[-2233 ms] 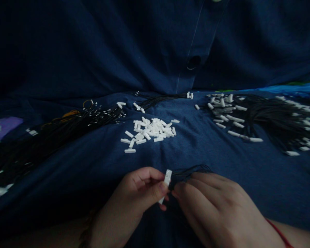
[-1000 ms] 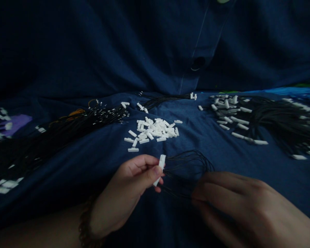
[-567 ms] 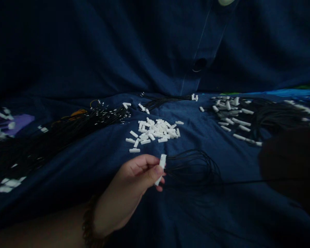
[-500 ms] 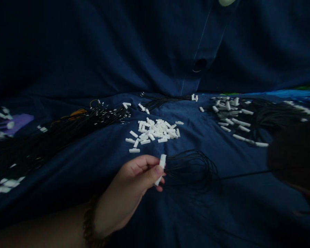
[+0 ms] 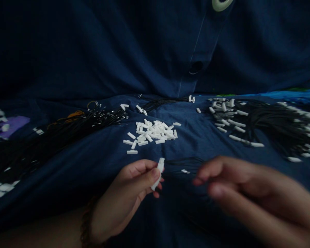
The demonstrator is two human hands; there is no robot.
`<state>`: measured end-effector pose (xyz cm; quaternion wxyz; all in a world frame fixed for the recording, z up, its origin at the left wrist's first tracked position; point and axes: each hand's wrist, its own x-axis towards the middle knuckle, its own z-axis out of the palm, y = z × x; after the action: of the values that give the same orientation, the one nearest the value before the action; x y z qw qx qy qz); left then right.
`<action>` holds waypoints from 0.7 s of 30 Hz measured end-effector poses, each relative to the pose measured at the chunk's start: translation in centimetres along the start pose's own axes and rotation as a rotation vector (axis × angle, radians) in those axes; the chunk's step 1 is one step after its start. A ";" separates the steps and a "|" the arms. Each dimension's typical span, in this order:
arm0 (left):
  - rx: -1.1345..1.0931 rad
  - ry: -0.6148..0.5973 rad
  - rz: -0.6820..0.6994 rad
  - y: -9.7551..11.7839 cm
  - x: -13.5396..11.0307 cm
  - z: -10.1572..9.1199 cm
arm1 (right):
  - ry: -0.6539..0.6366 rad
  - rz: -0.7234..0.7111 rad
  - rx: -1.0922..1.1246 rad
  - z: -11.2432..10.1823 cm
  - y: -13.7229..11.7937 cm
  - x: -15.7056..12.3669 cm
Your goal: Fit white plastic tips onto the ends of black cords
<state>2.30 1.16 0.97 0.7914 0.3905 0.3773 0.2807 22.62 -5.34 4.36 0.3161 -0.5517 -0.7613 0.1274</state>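
My left hand [image 5: 134,186] is closed, pinching a white plastic connector housing [image 5: 158,174] upright between thumb and fingers. Thin black wires [image 5: 181,160] run from the housing's right side towards my right hand [image 5: 237,189]. That hand is smeared by motion, its fingers curled and the thumb close to the forefinger. Just ahead of its fingertips shows a small shiny metal tip [image 5: 185,171], which looks like the end of a black wire held there; the grip itself is blurred. Beyond my left hand lies a loose pile of white connector housings [image 5: 155,131] on dark blue cloth.
A thick bundle of black wires [image 5: 67,134] with shiny tips lies at left, beside a purple piece [image 5: 15,125]. Wired white connectors [image 5: 229,113] lie at right. A smaller wire bundle [image 5: 167,100] rests behind the pile. Dark blue cloth [image 5: 105,62] rises at the back.
My right hand has come in from the dark right edge to near the left one, with a shiny tip at its fingertips. The left hand keeps its grip on the housing.
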 end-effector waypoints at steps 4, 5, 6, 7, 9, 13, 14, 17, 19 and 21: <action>-0.031 -0.024 -0.009 -0.1 -0.2 0.1 | -0.139 0.030 0.173 1.8 -2.0 0.7; -0.037 -0.032 -0.010 -0.1 -0.2 0.2 | -0.128 0.028 0.156 2.3 -2.2 0.7; -0.043 -0.040 -0.010 -0.1 -0.2 0.2 | -0.111 0.023 0.132 2.6 -2.3 0.6; -0.046 -0.045 -0.015 -0.1 -0.3 0.3 | -0.102 0.011 0.112 2.9 -2.3 0.5; -0.051 -0.047 -0.020 -0.1 -0.3 0.4 | -0.101 -0.016 0.084 3.0 -2.1 0.4; -0.059 -0.042 -0.029 -0.1 -0.4 0.4 | -0.112 -0.040 0.044 2.9 -1.7 0.5; -0.058 -0.044 -0.029 -0.1 -0.3 0.4 | -0.113 -0.038 0.032 2.9 -1.7 0.5; -0.050 -0.044 -0.026 -0.2 -0.3 0.3 | -0.097 -0.056 0.000 2.9 -1.7 0.6; -0.053 -0.047 -0.024 -0.2 -0.3 0.3 | -0.086 -0.088 -0.010 3.0 -1.8 0.5; -0.058 -0.050 -0.022 -0.2 -0.3 0.3 | -0.076 -0.104 -0.018 3.1 -1.7 0.4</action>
<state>2.42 0.71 0.99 0.8148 0.3698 0.3534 0.2729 19.32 -5.07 3.08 0.2883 -0.5090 -0.8014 0.1245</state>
